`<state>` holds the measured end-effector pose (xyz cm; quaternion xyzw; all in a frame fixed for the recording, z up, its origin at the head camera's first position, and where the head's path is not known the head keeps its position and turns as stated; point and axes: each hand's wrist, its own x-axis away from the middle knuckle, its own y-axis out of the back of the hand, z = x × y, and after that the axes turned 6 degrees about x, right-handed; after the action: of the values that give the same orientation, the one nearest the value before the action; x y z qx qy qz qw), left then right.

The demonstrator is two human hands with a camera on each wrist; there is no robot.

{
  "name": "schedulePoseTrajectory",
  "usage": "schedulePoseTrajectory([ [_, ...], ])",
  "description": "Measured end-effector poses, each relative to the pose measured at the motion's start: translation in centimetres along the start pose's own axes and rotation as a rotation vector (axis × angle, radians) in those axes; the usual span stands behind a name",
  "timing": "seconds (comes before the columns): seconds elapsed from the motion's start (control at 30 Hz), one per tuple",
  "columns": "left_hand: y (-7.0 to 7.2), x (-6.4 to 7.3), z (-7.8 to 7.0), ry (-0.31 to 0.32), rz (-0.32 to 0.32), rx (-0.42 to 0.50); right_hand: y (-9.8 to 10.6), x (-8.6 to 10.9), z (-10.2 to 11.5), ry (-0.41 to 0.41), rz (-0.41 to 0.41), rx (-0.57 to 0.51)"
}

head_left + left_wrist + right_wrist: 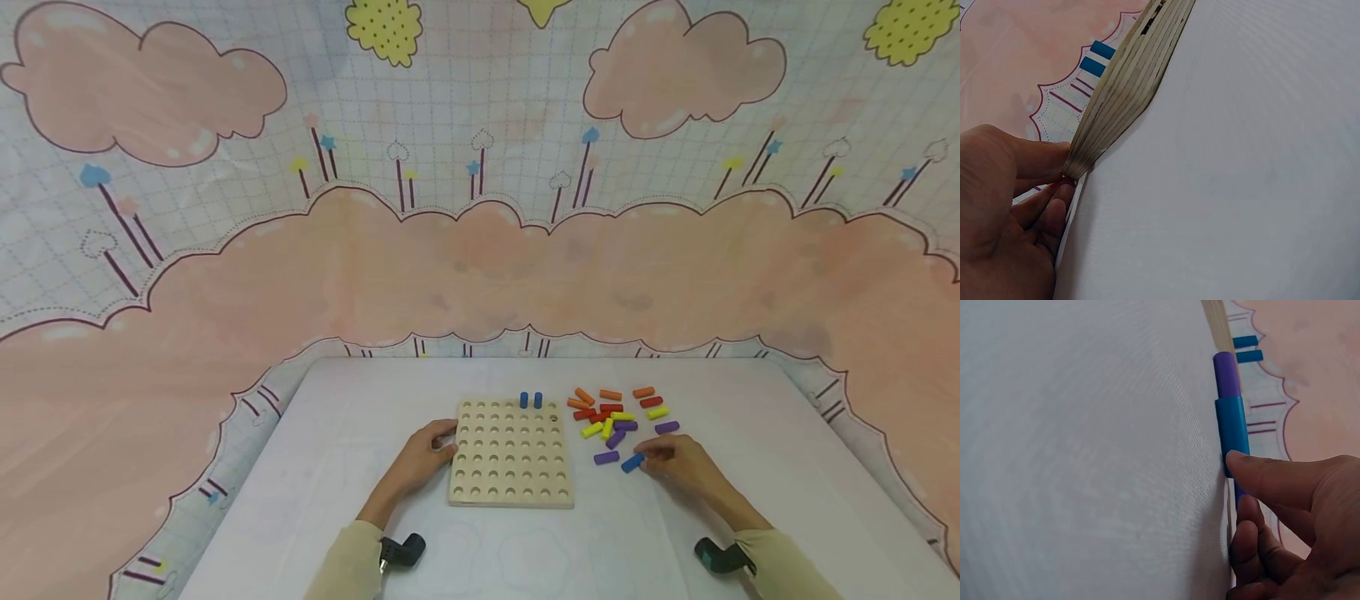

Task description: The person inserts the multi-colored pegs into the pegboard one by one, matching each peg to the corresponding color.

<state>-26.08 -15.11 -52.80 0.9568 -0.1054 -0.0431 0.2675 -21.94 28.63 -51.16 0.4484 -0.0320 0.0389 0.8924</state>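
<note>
A wooden pegboard (pixel 512 503) with rows of round holes lies on the table. Two blue pegs (pixel 531 400) stand upright at its far edge, right of centre. My left hand (pixel 426 454) holds the board's left edge; in the left wrist view its thumb (pixel 1044 156) meets the corner, the other fingers curled beside it. To the right of the board, my right hand (pixel 678 465) pinches one end of a blue peg (pixel 633 462) low over the table. The right wrist view shows the thumb (pixel 1266 478) on this blue peg (pixel 1232 428), which overlaps a purple peg (pixel 1227 374).
Loose orange (pixel 611 395), red (pixel 651 402), yellow (pixel 592 430) and purple pegs (pixel 607 457) lie scattered right of the board, several close together. The white table (pixel 337 400) ends at a patterned cloth backdrop (pixel 480 275). Both wrists carry black devices (pixel 405 550).
</note>
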Motion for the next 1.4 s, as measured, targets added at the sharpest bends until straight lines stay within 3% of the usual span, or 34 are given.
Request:
schedulePoseTrajectory([
  [0.47,0.0,0.2,-0.2,0.011,-0.004,0.01,0.0,0.1,0.0,0.003,-0.02,-0.015],
  [0.73,-0.1,0.4,-0.2,0.021,-0.013,0.015,0.3,-0.1,-0.1,0.037,-0.063,-0.101],
  [1.03,0.0,0.4,-0.3,0.007,-0.004,0.004,0.8,-0.9,1.4,0.022,-0.113,-0.17],
  [1.4,0.1,0.4,-0.2,0.011,0.006,0.018,1.1,-2.9,5.1,0.053,-0.161,-0.209],
])
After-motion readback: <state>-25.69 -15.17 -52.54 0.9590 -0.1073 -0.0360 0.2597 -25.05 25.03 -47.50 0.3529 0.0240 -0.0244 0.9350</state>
